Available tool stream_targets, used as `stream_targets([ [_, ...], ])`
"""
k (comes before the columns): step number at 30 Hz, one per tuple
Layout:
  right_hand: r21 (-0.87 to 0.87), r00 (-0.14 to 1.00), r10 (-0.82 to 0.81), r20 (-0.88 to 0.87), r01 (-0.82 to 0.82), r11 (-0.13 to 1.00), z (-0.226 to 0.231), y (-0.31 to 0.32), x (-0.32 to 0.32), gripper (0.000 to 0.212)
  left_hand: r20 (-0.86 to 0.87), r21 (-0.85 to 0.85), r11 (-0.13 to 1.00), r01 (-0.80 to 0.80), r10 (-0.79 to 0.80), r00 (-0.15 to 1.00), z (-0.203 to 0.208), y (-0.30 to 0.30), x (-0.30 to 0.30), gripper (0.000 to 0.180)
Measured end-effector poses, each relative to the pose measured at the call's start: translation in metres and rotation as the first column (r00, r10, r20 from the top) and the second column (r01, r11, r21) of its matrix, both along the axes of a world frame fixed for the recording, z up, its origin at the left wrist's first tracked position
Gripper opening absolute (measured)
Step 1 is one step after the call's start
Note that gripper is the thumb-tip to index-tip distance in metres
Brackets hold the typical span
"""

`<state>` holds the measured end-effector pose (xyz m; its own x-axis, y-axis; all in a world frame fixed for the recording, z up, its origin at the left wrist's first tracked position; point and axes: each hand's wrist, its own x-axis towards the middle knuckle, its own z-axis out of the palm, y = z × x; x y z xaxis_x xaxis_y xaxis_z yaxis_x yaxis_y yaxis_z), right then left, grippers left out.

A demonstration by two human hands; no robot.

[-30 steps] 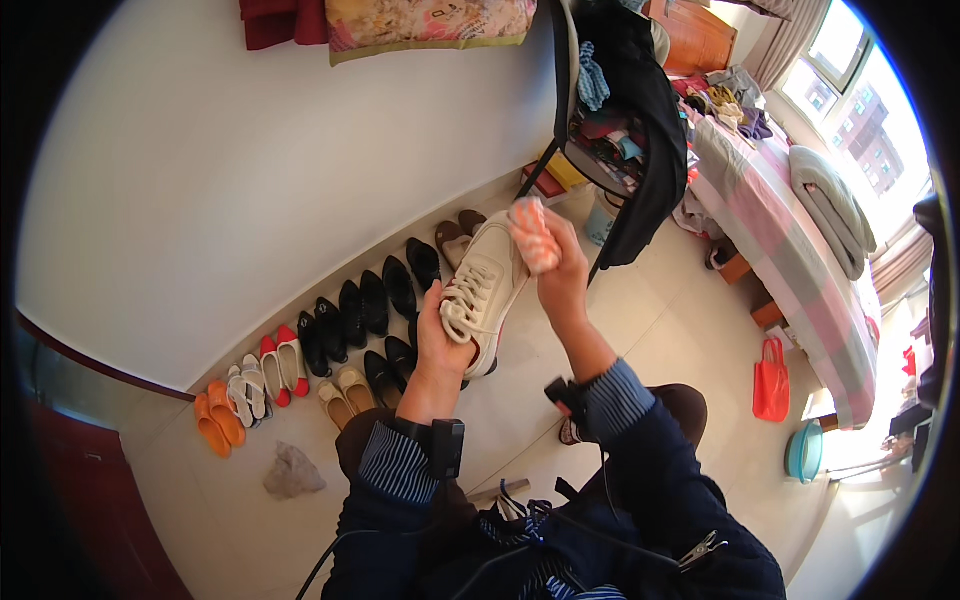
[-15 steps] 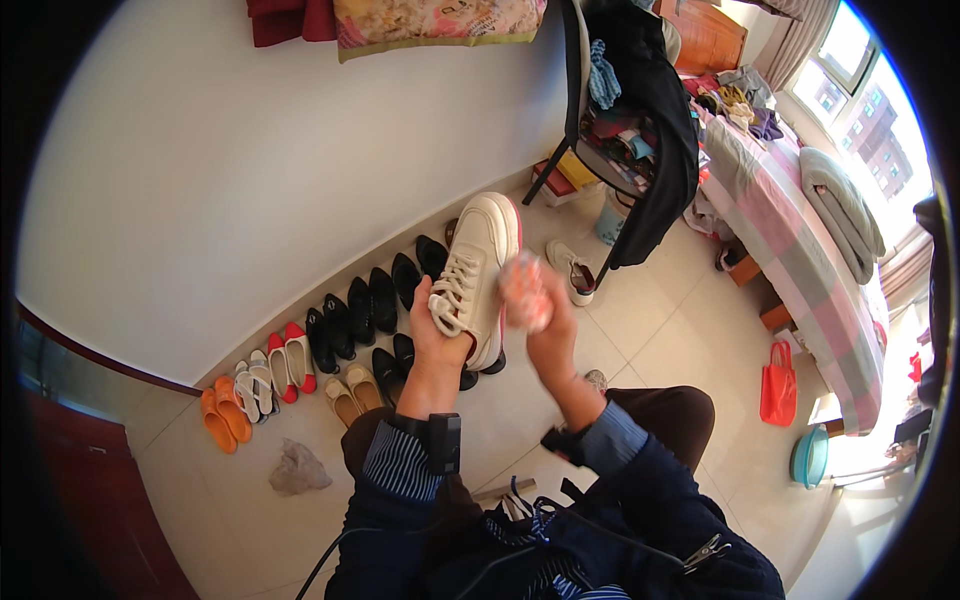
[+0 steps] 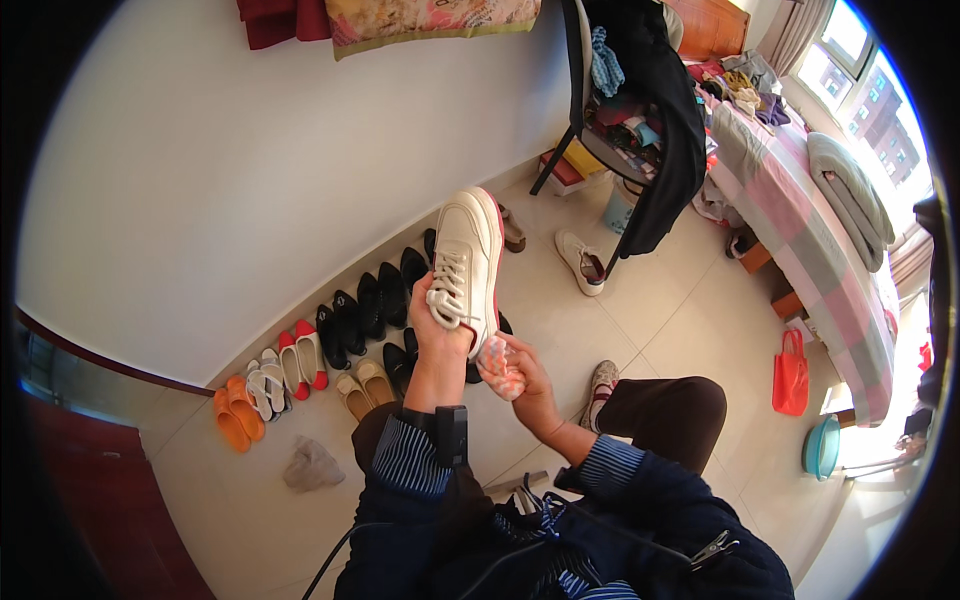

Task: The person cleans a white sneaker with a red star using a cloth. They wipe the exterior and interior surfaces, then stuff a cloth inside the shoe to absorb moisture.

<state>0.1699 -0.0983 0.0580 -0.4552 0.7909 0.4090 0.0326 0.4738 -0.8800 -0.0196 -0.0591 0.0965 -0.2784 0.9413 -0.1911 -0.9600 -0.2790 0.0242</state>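
My left hand (image 3: 443, 340) is closed around the heel part of a cream lace-up sneaker (image 3: 470, 240), held up with its toe pointing away from me. Pinkish-red trim runs along the right side of the sole. In my right hand (image 3: 535, 385) is a bunched white cloth with orange-red patches (image 3: 499, 368), close against the heel end of the sneaker. Whether the cloth presses on the shoe there I cannot tell. The matching cream sneaker (image 3: 580, 262) stands on the floor ahead to the right.
Black shoes (image 3: 370, 305), red-and-white flats (image 3: 302, 358), beige flats (image 3: 365, 388) and orange slippers (image 3: 238, 412) line the wall. A crumpled plastic bag (image 3: 312, 465) lies at left. A loaded chair (image 3: 630, 160), a bed (image 3: 800, 200), a red bag (image 3: 790, 375) and a teal basin (image 3: 822, 447) stand rightward.
My right hand has brought the cloth from beside the sneaker's middle down to its heel end. The left hand still holds the sneaker, which has shifted slightly left.
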Motion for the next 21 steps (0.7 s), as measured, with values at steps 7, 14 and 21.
stream_targets([
  [7, -0.092, 0.981, -0.175, -0.087, 0.167, 0.982, 0.038, 0.06, -0.018, 0.034, -0.029, 0.023, 0.997, -0.069, 0.07, 0.997, -0.007, 0.001, -0.004, 0.035],
  [14, 0.132, 0.969, -0.015, 0.245, -0.018, 0.991, 0.023, 0.009, -0.006, 0.034, 0.007, -0.015, 0.992, -0.122, 0.122, 0.993, -0.003, 0.002, -0.008, 0.035],
  [21, 0.103, 0.99, -0.123, 0.072, 0.116, 0.988, 0.031, 0.046, -0.012, 0.049, -0.034, -0.042, 0.997, -0.066, 0.065, 0.997, -0.005, 0.001, -0.002, 0.033],
])
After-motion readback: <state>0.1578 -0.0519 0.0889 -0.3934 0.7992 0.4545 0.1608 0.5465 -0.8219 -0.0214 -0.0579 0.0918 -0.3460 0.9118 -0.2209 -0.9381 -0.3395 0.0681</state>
